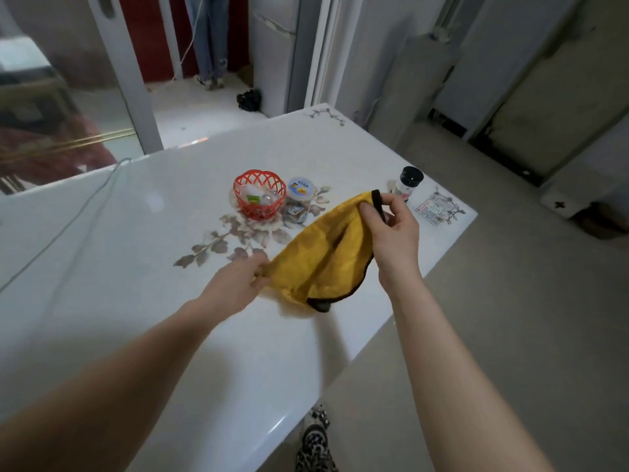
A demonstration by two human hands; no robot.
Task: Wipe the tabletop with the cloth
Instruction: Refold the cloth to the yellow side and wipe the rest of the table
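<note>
A yellow cloth (320, 257) with a black edge hangs stretched between my two hands just above the white glossy tabletop (143, 267), near its right edge. My left hand (238, 277) pinches the cloth's lower left corner. My right hand (391, 229) is raised and grips the upper corner by the black trim. The cloth sags in the middle and its lowest fold seems to touch the table.
A red plastic basket (260, 195) with small items and a clear jar with a pale lid (299, 199) stand behind the cloth. A dark-capped bottle (408, 182) and a card (434, 207) sit at the far right corner. A thin cable (68, 216) crosses the left side. A person's legs (211, 39) stand in the doorway.
</note>
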